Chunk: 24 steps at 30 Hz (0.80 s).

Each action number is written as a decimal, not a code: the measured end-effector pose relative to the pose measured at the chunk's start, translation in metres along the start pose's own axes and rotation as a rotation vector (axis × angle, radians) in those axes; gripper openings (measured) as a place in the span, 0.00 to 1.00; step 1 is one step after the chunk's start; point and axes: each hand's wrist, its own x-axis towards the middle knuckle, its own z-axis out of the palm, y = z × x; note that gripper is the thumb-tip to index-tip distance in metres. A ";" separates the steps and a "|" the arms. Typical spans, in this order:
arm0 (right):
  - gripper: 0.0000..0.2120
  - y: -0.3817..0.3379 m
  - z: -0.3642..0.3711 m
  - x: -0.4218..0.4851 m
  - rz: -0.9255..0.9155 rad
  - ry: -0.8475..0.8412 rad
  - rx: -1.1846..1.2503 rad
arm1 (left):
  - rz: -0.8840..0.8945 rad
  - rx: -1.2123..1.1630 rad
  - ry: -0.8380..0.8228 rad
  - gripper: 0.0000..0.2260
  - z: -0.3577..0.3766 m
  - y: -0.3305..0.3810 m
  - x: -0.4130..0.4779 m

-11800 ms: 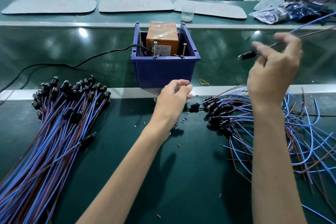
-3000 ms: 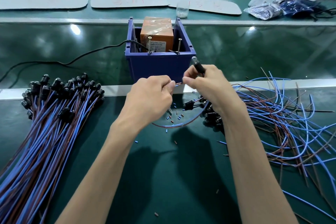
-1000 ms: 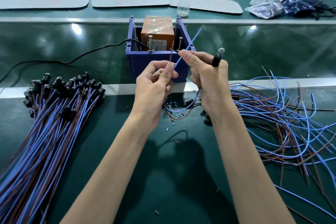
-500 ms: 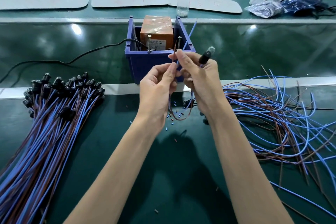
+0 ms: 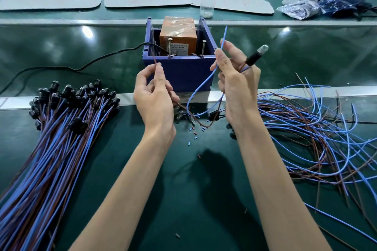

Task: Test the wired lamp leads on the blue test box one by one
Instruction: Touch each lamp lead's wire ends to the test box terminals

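Lamp lead [image 5: 205, 96] is up in both hands, just in front of the blue test box [image 5: 179, 71]. The box sits mid-bench, against the metal rail [image 5: 65, 99] at the near edge of the shiny belt.

Inside the box: orange taped block [image 5: 178, 30] with a white label, print too small to read. Two screws [image 5: 169, 47] stand upright at the front rim. A black cable [image 5: 102, 59] runs in over the left wall.

Left hand [image 5: 155, 96]: thumb and forefinger pinch the brown wire [image 5: 155, 61], tip pointing up, left of the left screw and not touching it.

Right hand [image 5: 238, 85]: thumb and forefinger pinch the blue wire [image 5: 223, 38], tip up beside the box's right wall, clear of the right screw. Its other fingers hold the black lamp holder [image 5: 252, 60], with the clear bulb angled up and right.

Bundled leads [image 5: 61, 138] lie along the bench's left edge, holders toward the rail. A loose tangle of leads [image 5: 316, 134] lies on the right. Cut insulation bits [image 5: 193, 132] are scattered between the wrists.

A clear cup [image 5: 207, 9] stands on the far side, behind the box.
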 end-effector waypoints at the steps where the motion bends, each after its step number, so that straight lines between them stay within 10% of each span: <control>1: 0.13 0.001 0.000 0.000 -0.009 0.027 -0.014 | 0.013 -0.011 0.010 0.02 -0.001 0.000 0.001; 24: 0.15 0.018 -0.013 0.015 0.078 0.175 -0.175 | 0.074 0.083 -0.033 0.10 -0.010 -0.005 0.020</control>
